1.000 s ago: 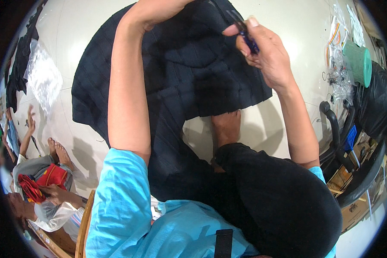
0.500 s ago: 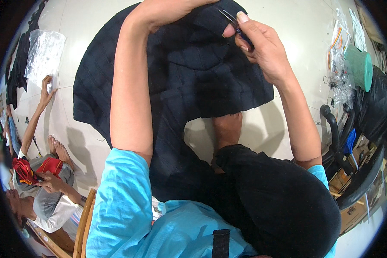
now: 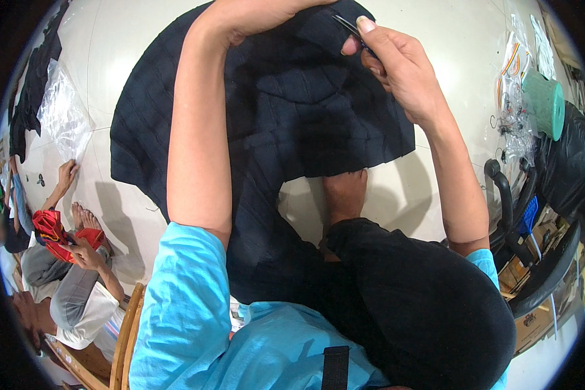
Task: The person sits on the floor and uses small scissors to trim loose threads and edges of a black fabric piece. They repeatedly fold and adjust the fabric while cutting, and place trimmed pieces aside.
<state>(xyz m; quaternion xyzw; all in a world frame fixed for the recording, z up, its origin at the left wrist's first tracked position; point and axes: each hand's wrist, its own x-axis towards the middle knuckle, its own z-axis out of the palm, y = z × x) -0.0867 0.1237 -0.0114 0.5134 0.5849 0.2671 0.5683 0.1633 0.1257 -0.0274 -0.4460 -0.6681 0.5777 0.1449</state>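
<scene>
Both hands are raised over a dark quilted garment (image 3: pixel 305 110). Its upper edge is gripped by the left hand (image 3: pixel 253 13), seemingly to keep it taut. Small dark snips (image 3: pixel 348 27) are pinched closed-fisted in the right hand (image 3: pixel 396 65), at that edge. Right of that hand stands a green spool (image 3: pixel 545 103).

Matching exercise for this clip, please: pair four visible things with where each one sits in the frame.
Things:
1. dark garment
2. small snips
3. green spool
4. clear plastic bag

Places:
A. on the floor at far left
B. in the right hand, at the top
C. draped from the left hand down over the lap
D. at the right edge, beside the black chair

Pairs: 1-C, 2-B, 3-D, 4-A
</scene>
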